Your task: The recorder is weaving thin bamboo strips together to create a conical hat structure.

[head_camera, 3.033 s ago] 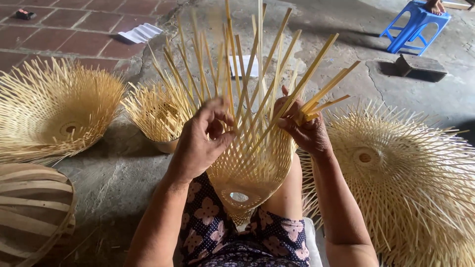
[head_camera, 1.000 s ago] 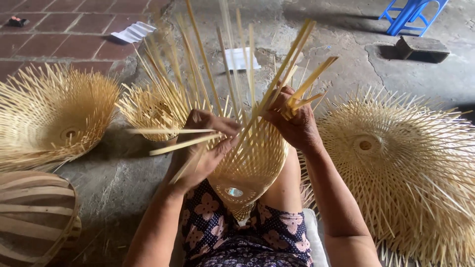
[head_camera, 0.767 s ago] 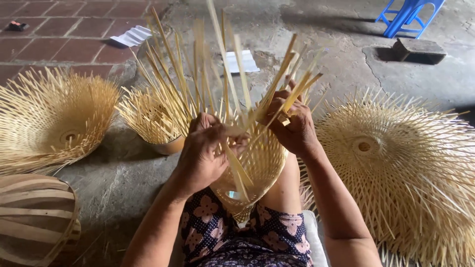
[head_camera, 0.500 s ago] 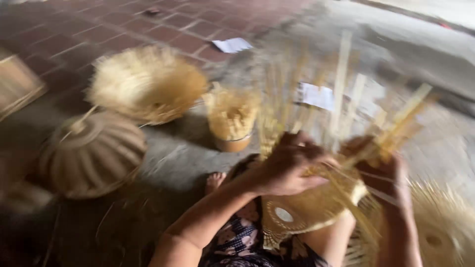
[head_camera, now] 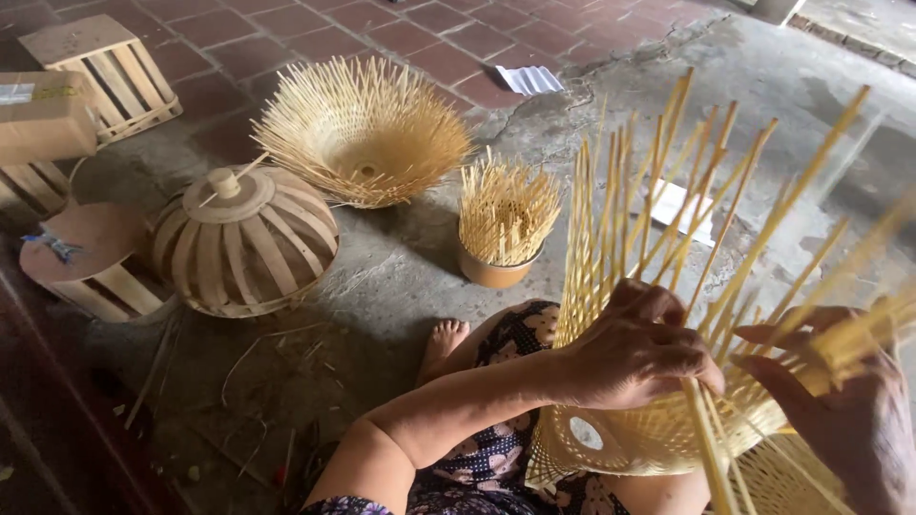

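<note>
Left hand [head_camera: 634, 348] clamps down on the bamboo strips of the half-woven basket [head_camera: 658, 429] resting in the lap, right hand [head_camera: 840, 401] pinching a bundle of upright strips just beside it; a cup of sticks [head_camera: 501, 229] stands on the floor nearby

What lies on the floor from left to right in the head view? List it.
Wooden crate → domed slat frame → spiky woven basket → pot of sticks → left hand → right hand.
</note>
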